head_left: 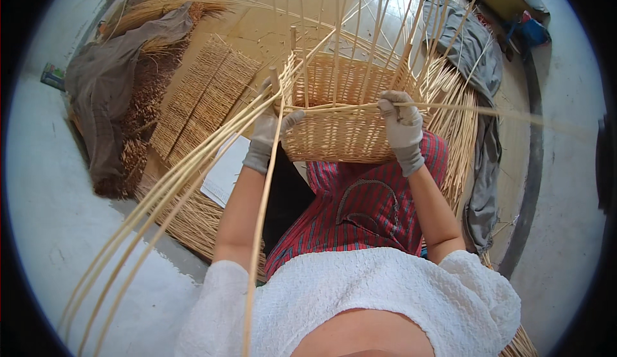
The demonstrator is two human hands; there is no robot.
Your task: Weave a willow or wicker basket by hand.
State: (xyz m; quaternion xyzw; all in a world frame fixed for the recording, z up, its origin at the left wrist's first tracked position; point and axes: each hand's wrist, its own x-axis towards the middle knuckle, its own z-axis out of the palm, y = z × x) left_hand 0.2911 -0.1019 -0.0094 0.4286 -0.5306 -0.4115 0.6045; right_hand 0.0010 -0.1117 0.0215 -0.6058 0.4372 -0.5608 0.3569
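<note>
A half-woven wicker basket rests at my lap, its tall upright stakes rising away from me. My left hand, in a grey-white work glove, grips the basket's left corner, thumb on the near wall and most fingers hidden behind rods. A bundle of long willow rods fans out from that corner toward the lower left. My right hand, gloved alike, is closed round a thin willow rod at the near rim. That rod runs along the rim and trails far right, its tip blurred.
Flat woven panels lie on the left, beside a dark cloth over bundled stems. Loose rods and a grey cloth lie on the right. White paper sits below my left hand. A red striped cloth covers my lap.
</note>
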